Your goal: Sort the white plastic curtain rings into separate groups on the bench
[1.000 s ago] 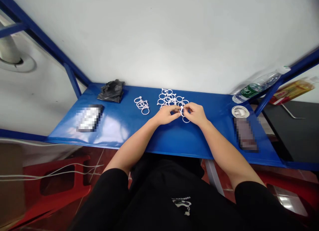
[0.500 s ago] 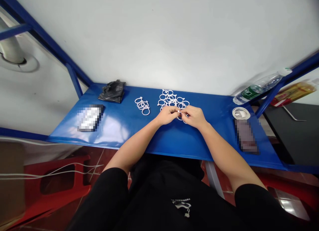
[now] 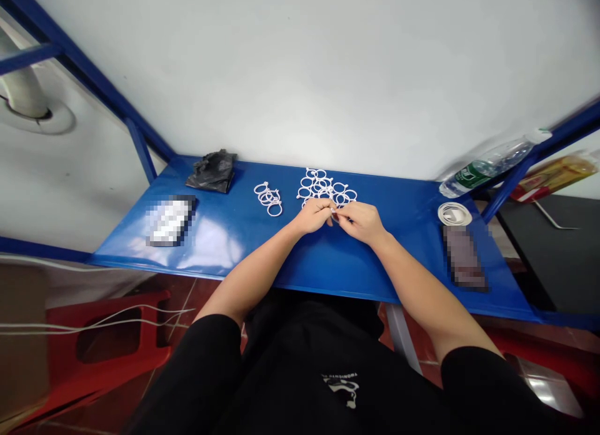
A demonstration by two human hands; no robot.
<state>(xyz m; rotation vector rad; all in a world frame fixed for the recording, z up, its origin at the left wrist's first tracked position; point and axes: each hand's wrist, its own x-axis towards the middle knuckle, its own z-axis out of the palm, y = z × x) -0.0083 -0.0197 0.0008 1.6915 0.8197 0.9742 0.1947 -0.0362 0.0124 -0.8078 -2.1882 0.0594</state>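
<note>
Over the middle of the blue table, my left hand (image 3: 314, 215) and my right hand (image 3: 360, 221) meet fingertip to fingertip. Both are closed in a pinch on a small white plastic ring (image 3: 332, 210), most of which the fingers cover. Just behind the hands lies a loose pile of white rings (image 3: 322, 185), each with a little knob or eyelet on its edge; my fingers hide the pile's near side. To the left, apart from that pile, several more white rings (image 3: 269, 199) overlap in a short row.
A crumpled black plastic bag (image 3: 212, 171) and a blurred-out flat object (image 3: 171, 220) lie on the table's (image 3: 244, 235) left. At the right are a plastic bottle (image 3: 487, 166), a coiled white cable (image 3: 454, 214) and a dark blurred-out object (image 3: 465, 257). A wall rises behind.
My fingertips have shifted slightly left and closed in around the ring. The part of a ring that showed below my right hand is now mostly out of sight. Both ring groups lie unchanged.
</note>
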